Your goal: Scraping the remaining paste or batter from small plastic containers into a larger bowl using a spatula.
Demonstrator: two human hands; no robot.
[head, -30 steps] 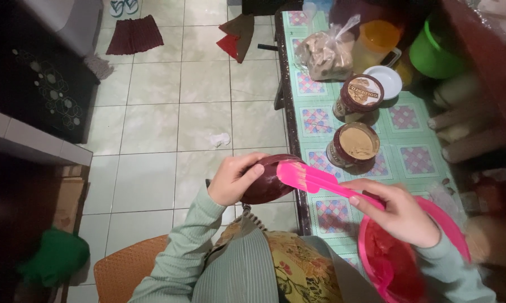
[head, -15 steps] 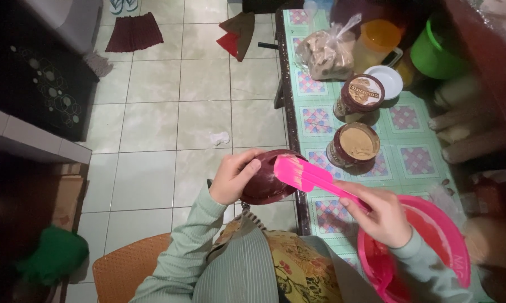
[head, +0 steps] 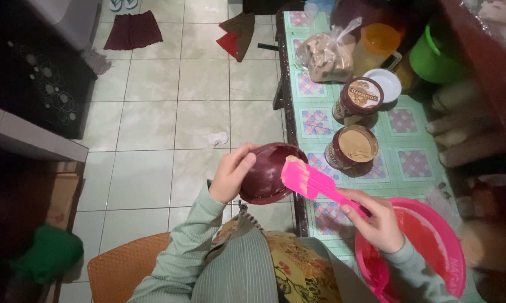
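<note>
Head view, centre of frame: we see left hand clamped on rim of dark red bowl, tilted. Right hand fingers closed around pink spatula, blade at bowl edge. We judge bowl nearly scraped clean; pink basin lower right.

A single head-worn camera is looking almost straight down from above the seated person's lap, so there is no second view sharing the scene. It is facing down and slightly forward along the table with its patterned cloth, which is running up the right half of the frame. The camera is sitting close to the near end of the table and is taking in its far end only at the top edge. Left of the table it is catching a wide stretch of tiled floor, and below the table's near end the person's own green sleeves and lap.
</note>
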